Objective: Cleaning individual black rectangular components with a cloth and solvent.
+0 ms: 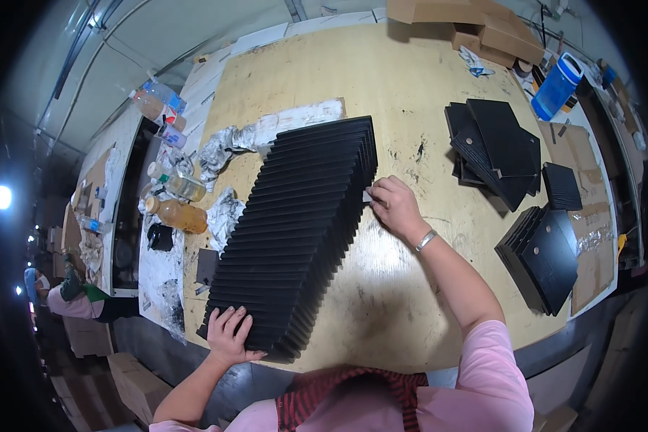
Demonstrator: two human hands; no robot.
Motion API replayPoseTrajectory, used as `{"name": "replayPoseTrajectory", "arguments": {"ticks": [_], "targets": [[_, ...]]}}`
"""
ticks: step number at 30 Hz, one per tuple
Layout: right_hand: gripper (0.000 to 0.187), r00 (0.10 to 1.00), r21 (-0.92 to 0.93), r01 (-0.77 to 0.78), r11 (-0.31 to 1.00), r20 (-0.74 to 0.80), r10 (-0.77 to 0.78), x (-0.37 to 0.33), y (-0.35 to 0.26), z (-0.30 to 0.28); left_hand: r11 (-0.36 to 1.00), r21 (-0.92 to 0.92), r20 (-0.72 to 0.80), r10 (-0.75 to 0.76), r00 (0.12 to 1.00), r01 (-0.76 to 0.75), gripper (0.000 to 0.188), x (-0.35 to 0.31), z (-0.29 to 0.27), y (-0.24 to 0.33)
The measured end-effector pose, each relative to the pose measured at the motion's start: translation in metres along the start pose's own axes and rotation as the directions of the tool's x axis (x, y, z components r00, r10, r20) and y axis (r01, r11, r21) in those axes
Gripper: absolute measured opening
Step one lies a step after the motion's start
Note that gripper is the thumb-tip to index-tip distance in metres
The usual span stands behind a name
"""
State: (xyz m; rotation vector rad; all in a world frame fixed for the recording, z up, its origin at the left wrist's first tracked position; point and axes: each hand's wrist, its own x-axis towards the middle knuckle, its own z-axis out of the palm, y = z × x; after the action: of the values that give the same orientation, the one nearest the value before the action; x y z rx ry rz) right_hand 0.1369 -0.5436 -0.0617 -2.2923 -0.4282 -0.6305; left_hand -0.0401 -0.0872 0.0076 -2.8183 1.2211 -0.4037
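A long row of black panels (288, 230) stands packed side by side on the table, slanting from near left to far right. On its near end lies my left hand (230, 337), fingers spread across the panels' top edges. Beside the row's far right side, my right hand (394, 205) is closed in a pinch. A small pale flat piece (367, 196) shows between its fingertips, against or close to the panel edges; I cannot tell its kind.
Stacked black boards (497, 144) and a second black stack (543, 252) lie at the right. Bottles (180, 214) and crumpled wrapping (219, 155) line the left. A blue jug (558, 86) and cardboard (482, 29) stand at the back right. Another person (79, 295) is far left.
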Motion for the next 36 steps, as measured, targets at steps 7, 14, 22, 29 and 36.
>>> {"name": "replayPoseTrajectory", "arguments": {"ticks": [7, 14, 22, 29, 36], "targets": [[0.014, 0.972, 0.041, 0.001, 0.999, -0.236, 0.009, 0.060, 0.000, -0.007, 1.000, -0.016, -0.020, -0.025, 0.999, 0.025, 0.080, 0.003, -0.004, 0.000], [0.019, 0.938, 0.019, -0.008, 1.000, -0.347, 0.014, 0.063, 0.008, -0.012, 1.000, -0.016, -0.010, -0.005, 1.000, 0.005, 0.079, 0.006, -0.007, 0.002], [0.022, 0.982, -0.033, 0.005, 0.999, -0.186, -0.011, 0.047, 0.014, -0.013, 1.000, -0.024, -0.003, -0.020, 1.000, 0.020, 0.080, 0.004, -0.002, 0.001], [0.022, 0.991, -0.110, -0.003, 0.994, -0.135, -0.012, 0.052, 0.031, -0.018, 1.000, -0.024, -0.010, -0.009, 1.000, 0.009, 0.084, -0.002, 0.001, 0.000], [0.020, 0.952, 0.115, -0.108, 0.987, -0.275, 0.136, 0.072, 0.015, -0.008, 1.000, -0.019, -0.001, 0.001, 1.000, -0.001, 0.085, 0.001, -0.003, -0.001]]}}
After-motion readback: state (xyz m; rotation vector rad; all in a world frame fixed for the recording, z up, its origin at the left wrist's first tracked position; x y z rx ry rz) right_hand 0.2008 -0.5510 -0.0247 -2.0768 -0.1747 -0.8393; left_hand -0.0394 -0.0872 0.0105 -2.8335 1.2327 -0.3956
